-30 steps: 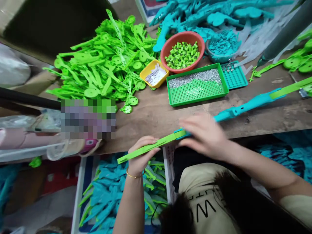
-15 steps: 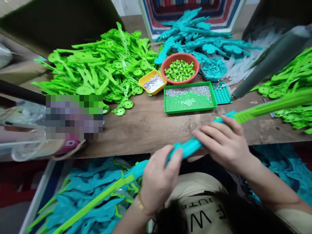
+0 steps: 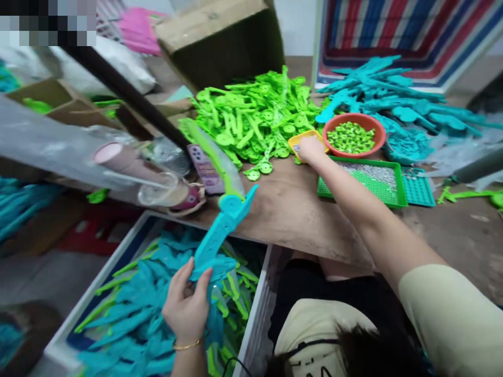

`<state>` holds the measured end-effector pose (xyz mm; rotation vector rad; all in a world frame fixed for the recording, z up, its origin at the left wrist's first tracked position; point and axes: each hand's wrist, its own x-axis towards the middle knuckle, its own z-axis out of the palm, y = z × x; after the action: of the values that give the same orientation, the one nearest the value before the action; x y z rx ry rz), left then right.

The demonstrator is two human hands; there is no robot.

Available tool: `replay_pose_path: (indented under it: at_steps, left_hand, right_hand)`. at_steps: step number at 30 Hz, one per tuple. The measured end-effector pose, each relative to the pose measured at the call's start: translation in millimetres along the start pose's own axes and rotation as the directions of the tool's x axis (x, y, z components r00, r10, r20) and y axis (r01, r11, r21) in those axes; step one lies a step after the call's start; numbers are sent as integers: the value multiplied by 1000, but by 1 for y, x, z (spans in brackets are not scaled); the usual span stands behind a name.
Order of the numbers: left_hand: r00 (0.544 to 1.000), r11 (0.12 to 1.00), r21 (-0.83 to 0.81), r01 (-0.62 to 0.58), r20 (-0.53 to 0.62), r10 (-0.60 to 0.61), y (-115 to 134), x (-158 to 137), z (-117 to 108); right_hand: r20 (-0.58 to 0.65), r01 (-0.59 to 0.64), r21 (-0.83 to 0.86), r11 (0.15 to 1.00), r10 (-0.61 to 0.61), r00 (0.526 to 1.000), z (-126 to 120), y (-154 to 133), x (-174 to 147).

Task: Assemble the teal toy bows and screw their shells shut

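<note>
My left hand (image 3: 186, 303) grips the end of a long teal plastic toy piece (image 3: 214, 238), thumb and fingers pinched on it. From the piece's round joint, a curved green and translucent blade (image 3: 218, 157) points up. It is held tilted above the crate (image 3: 157, 215) of similar teal and green pieces. On the bench, my right hand (image 3: 312, 147) reaches down into the small yellow dish (image 3: 295, 140); its fingertips are hidden, so I cannot see what they hold. Beside that dish stands an orange-red bowl (image 3: 383, 139) of small green parts.
A green perforated tray (image 3: 363, 195) holds tiny metal bits, with a teal tray (image 3: 418, 188) alongside. Behind are piles of green parts (image 3: 251, 112) and teal parts (image 3: 408, 94). A dark pole (image 3: 129, 94), a phone (image 3: 206, 170) and a cup (image 3: 159, 188) are at the left.
My right hand has let go of the toy piece and moved into the yellow dish. My left hand has carried the piece left over the crate, its blade now angled up. The view has shifted left.
</note>
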<state>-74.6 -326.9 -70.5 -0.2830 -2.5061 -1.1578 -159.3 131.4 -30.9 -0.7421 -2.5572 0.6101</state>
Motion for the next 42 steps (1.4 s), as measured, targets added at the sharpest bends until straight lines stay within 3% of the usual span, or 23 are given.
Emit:
replay_pose_path:
  at_steps: [3, 6, 8, 10, 13, 15, 17, 21, 24, 32, 37, 42]
  left_hand:
    - [998, 1000, -30, 6, 58, -4, -5, -1, 4]
    - [985, 987, -81, 141, 109, -132, 1, -2, 7]
    - [961, 956, -154, 251, 161, -226, 8, -5, 12]
    - [956, 935, -223, 275, 172, -240, 15, -6, 19]
    - [950, 914, -287, 287, 208, -233, 21, -6, 34]
    - [945, 903, -308, 299, 229, -234, 26, -6, 44]
    - [945, 896, -329, 296, 238, -225, 32, -7, 53]
    - [935, 862, -391, 323, 271, -227, 49, -11, 64]
    - [929, 851, -402, 339, 286, -236, 62, -15, 67]
    - [963, 917, -336, 215, 231, -141, 92, -31, 68]
    - [956, 897, -370, 243, 246, -157, 99, -35, 68]
    - [951, 873, -410, 264, 261, -165, 99, -42, 70]
  right_hand:
    - [136, -183, -110, 977, 197, 971, 5, 0, 5]
    - [171, -217, -141, 966, 240, 956, -8, 2, 4]
    - [139, -195, -93, 976, 207, 968, -19, -1, -1]
    - [76, -133, -21, 991, 135, 988, -30, -8, -11]
    - [-35, -15, 256, 967, 25, 999, -44, -26, -48]
    - [-63, 110, 581, 807, -89, 994, -51, -40, -85]
    - [9, 149, 647, 748, -203, 979, -53, -53, -123]
    - [117, 165, 658, 735, -316, 941, -49, -72, -175]
    - [75, 201, 641, 741, -321, 944, -43, -79, -193]
    - [-65, 132, 589, 797, -116, 991, -23, -81, -217]
    - [-101, 240, 461, 855, -217, 971, -25, -75, -222]
    - [-101, 375, 393, 840, -366, 925, -19, -73, -228]
